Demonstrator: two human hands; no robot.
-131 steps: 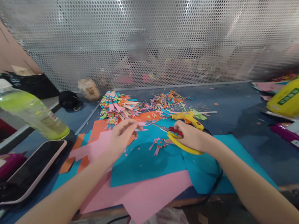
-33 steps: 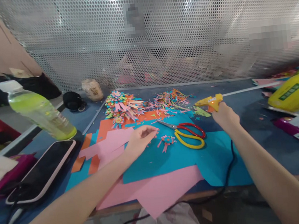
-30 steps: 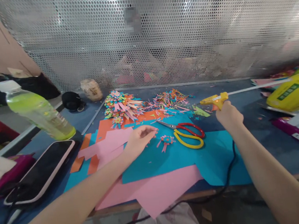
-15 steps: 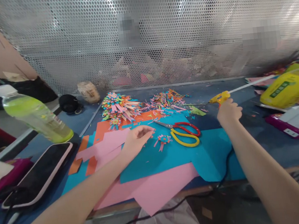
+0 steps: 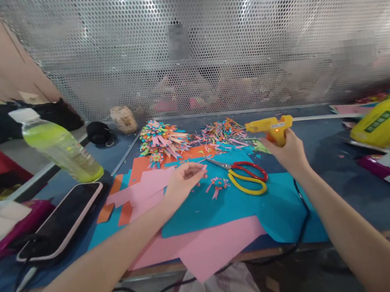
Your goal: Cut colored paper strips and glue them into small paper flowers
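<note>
My right hand (image 5: pixel 291 152) grips a yellow hot glue gun (image 5: pixel 270 126), raised above the table with its nozzle pointing left and a small orange light glowing on its side. The fingers of my left hand (image 5: pixel 186 179) are pinched together over the blue paper (image 5: pixel 202 215); a tiny pinkish bit shows at the tips, too small to name. Just right of that hand lies a small paper rosette (image 5: pixel 219 184) with pink tails. Beside it rest open scissors (image 5: pixel 249 177) with one red and one yellow handle.
Behind are a pile of paper rosettes (image 5: pixel 163 140) and cut paper strips (image 5: pixel 223 130). Pink paper (image 5: pixel 213 248) overlaps the front edge. A drink bottle (image 5: pixel 61 148) and a phone (image 5: pixel 61 220) stand left, a yellow packet (image 5: pixel 383 119) right. The black cord (image 5: pixel 303 213) trails off the front.
My right hand has lifted the glue gun and brought it left, turning its nozzle level. My left hand stays pinched in nearly the same spot. The whole view has shifted slightly.
</note>
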